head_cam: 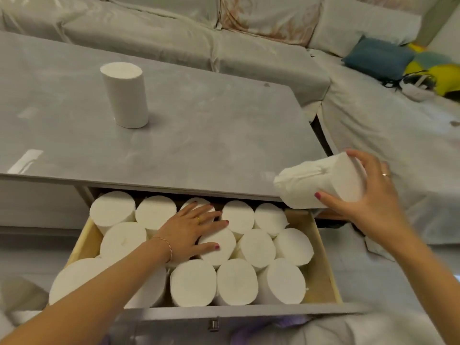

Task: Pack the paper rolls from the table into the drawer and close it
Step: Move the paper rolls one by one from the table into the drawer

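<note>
The wooden drawer under the grey table stands pulled open, packed with several upright white paper rolls. My left hand lies flat on the rolls in the drawer's middle, fingers spread. My right hand grips a white paper roll on its side, held above the drawer's far right corner at the table edge. One more upright paper roll stands on the table top at the left.
A covered sofa wraps behind and to the right of the table. On it at the far right lie a blue cushion and yellow-green items. The drawer's grey front with its metal handle is nearest me.
</note>
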